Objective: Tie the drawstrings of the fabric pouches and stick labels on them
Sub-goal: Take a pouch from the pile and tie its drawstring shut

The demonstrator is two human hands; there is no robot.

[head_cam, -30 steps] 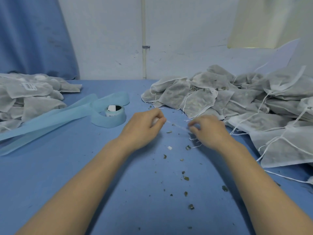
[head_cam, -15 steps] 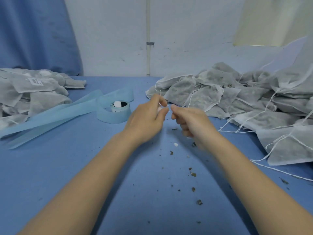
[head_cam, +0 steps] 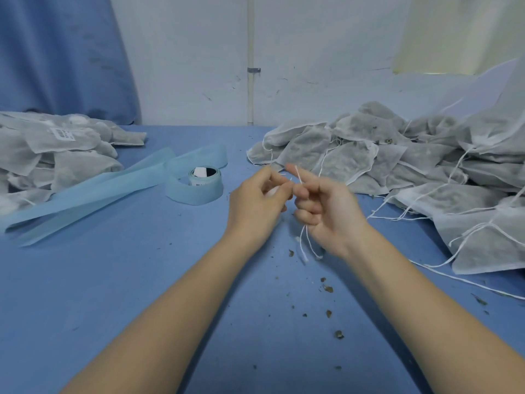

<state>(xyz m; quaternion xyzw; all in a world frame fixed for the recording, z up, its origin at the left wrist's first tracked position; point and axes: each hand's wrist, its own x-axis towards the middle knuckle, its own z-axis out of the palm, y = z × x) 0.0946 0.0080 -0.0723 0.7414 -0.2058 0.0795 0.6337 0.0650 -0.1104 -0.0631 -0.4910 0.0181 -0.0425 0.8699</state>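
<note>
Left hand (head_cam: 260, 200): raised above the table (head_cam: 142, 294); its grip, thumb against fingertips, pinches one end of the string (head_cam: 299, 177), apparently to keep it taut.
Right hand (head_cam: 326, 211): palm turned inward; index finger extended with the string looped over it, other fingers curled on the strand, so the loop stays open for a knot; loose ends hang below the palm.
Pouch in work: largely hidden behind the left hand; only a pale patch shows, so its state cannot be told.
Untied pile (head_cam: 397, 166): on the right, strings trailing, within the right hand's reach.
Finished pile (head_cam: 56, 155): on the left, one pouch bearing a label (head_cam: 63, 134), kept well apart from the untied stock.
Label roll (head_cam: 204, 177): between the piles, backing strip (head_cam: 93, 194) trailing leftward; untouched.
Step, as judged: tying; labelling follows.
</note>
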